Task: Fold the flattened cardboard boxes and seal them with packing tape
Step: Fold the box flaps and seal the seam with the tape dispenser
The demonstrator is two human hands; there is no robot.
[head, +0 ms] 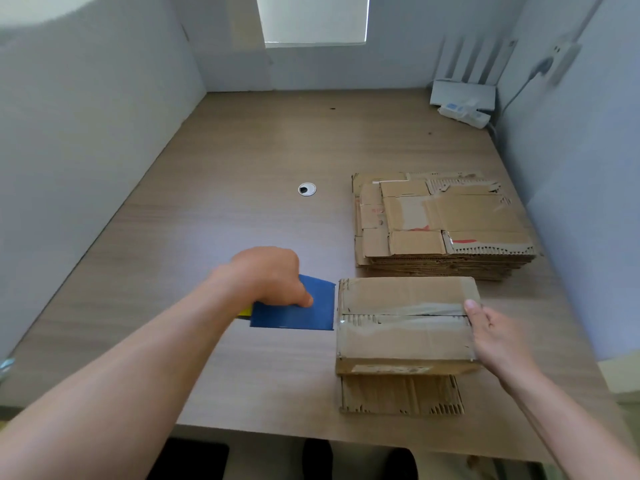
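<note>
A folded cardboard box (405, 341) stands near the table's front edge, with clear tape along the seam of its closed top flaps. A lower flap sticks out flat toward me from under it. My left hand (273, 278) grips a blue tape dispenser (294, 315) with a yellow part, whose edge meets the box's left side. My right hand (491, 336) rests against the box's right end, thumb on the taped seam. A stack of flattened cardboard boxes (443, 223) lies just behind the box.
The wooden table (242, 161) has a round cable grommet (307, 189) in its middle. A white router and a power strip (464, 110) sit in the far right corner. Grey partition walls close in the left, back and right sides.
</note>
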